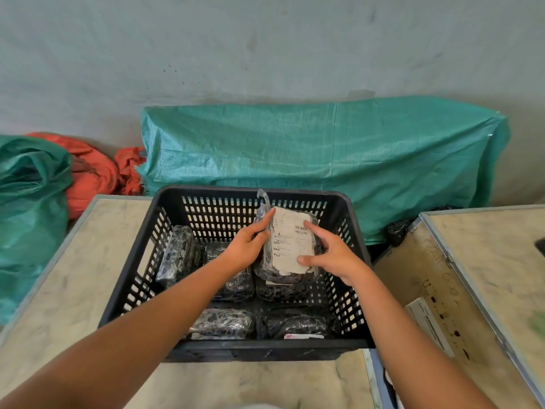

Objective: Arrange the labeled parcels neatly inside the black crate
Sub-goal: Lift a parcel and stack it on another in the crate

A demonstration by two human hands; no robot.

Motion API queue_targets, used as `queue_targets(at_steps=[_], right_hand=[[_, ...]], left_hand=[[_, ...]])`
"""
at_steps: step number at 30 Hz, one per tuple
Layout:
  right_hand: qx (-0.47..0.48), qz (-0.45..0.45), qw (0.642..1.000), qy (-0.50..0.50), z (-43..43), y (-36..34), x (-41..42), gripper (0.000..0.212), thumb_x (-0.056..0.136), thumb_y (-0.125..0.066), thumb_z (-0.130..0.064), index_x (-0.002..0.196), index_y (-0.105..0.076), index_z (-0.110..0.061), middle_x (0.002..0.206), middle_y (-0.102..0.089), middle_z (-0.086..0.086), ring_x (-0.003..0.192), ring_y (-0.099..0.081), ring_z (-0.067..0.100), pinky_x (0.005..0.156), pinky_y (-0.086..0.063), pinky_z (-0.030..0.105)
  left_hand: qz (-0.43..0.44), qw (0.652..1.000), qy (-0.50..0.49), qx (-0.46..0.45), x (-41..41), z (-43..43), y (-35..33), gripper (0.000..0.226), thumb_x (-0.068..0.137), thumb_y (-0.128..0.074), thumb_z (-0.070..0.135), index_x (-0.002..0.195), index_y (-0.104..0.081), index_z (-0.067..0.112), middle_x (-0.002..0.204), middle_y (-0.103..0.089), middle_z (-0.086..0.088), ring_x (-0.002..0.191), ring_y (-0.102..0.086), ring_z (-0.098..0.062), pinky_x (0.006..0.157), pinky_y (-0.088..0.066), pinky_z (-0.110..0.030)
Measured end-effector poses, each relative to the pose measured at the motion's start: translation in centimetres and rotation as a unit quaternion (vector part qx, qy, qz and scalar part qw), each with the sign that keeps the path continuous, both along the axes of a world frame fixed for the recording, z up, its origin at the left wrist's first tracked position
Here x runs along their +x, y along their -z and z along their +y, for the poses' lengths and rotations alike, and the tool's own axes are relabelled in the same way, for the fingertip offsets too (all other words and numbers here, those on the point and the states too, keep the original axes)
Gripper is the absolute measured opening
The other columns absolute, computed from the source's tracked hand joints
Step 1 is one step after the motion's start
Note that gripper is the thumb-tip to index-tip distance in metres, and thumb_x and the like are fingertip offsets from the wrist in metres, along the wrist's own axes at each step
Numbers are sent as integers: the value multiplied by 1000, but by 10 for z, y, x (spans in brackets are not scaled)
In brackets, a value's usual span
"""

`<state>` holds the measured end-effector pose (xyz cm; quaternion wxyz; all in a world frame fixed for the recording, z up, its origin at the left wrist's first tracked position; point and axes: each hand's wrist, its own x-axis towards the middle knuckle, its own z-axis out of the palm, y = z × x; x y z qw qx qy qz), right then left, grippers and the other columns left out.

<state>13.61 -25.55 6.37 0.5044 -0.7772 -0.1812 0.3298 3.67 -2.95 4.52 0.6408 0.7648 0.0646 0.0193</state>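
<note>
Head view, clear-wrapped dark parcel with white paper label [290, 243] gripped by left hand [246, 249] and right hand [331, 255], fingers clamped on its sides, over black slotted plastic crate [265, 351].

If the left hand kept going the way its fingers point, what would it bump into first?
Its fingers already touch the labeled parcel that both hands hold. The left hand points up and away from the person, so past that it would probably meet the far wall of the black crate, though depth is hard to judge.
</note>
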Motion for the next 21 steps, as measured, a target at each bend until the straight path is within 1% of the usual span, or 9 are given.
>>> queue_targets(at_steps=[2, 4, 7, 9, 10, 13, 15, 18, 21], right_hand=[[-34, -12, 999, -8, 7, 8, 3, 104, 71, -91, -2, 156, -38, -30, 160, -38, -1, 132, -41, 9, 75, -45, 4], [-61, -22, 998, -10, 14, 17, 5, 105, 73, -87, 6, 158, -34, -26, 161, -36, 3, 124, -49, 14, 64, -49, 4], [-94, -36, 995, -15, 22, 30, 8, 107, 75, -83, 11, 161, -27, -23, 161, -35, 5, 120, -51, 17, 59, -49, 4], [-113, -53, 992, -22, 24, 38, 10, 107, 77, -81, 11, 161, -24, -22, 159, -37, 5, 119, -47, 12, 60, -46, 0], [-122, -61, 990, -21, 25, 42, 10, 107, 77, -80, 12, 161, -23, -24, 157, -39, 6, 117, -48, 12, 61, -48, 2], [-156, -68, 985, -16, 28, 52, 11, 108, 79, -75, 13, 160, -21, -35, 148, -41, 9, 110, -57, 17, 74, -59, 19], [-183, -50, 981, -37, 31, 60, 10, 110, 82, -77, 3, 161, -13, -37, 150, -38, 10, 121, -55, 25, 87, -56, 25], [-224, -34, 972, -67, 34, 72, 6, 118, 82, -84, -26, 163, 1, -29, 163, -28, 9, 142, -40, 29, 111, -41, 35], [-247, -37, 966, -65, 34, 79, 5, 123, 80, -85, -31, 162, 6, -30, 166, -22, 12, 148, -32, 33, 120, -32, 46]], left_hand=[[44, 998, 5, 46, 8, 0, 13, 49, 108, -42, 21, 147, -37, 51, 159, -30, 21, 145, -26, 3, 115, -23, -22], [102, 989, 18, 102, 13, -2, 22, 52, 108, -42, 26, 154, -29, 48, 170, -6, 0, 139, -14, 0, 106, -22, -21], [127, 982, 25, 140, 19, -5, 34, 58, 108, -43, 26, 157, -21, 49, 170, 0, -10, 117, -37, 9, 100, -42, -22], [129, 982, 19, 136, 23, -7, 42, 61, 107, -45, 22, 158, -21, 47, 168, -11, -16, 97, -54, 4, 75, -50, -12], [130, 982, 17, 138, 24, -8, 45, 62, 107, -45, 20, 158, -21, 46, 168, -14, -16, 95, -58, 0, 72, -51, -11], [137, 975, 17, 175, 24, -9, 53, 66, 107, -46, 20, 156, -16, 51, 167, -17, -14, 108, -64, -22, 79, -55, -21], [155, 968, 15, 198, 24, -8, 61, 65, 107, -47, 21, 156, -16, 52, 167, -18, -15, 103, -66, -27, 72, -56, -21], [193, 959, -4, 209, 25, -7, 70, 62, 107, -47, 23, 157, -21, 47, 169, 3, -16, 80, -62, -10, 63, -59, -22], [195, 955, -17, 222, 30, -9, 76, 60, 107, -47, 23, 158, -24, 45, 169, 7, -16, 71, -56, -4, 47, -49, -11]])
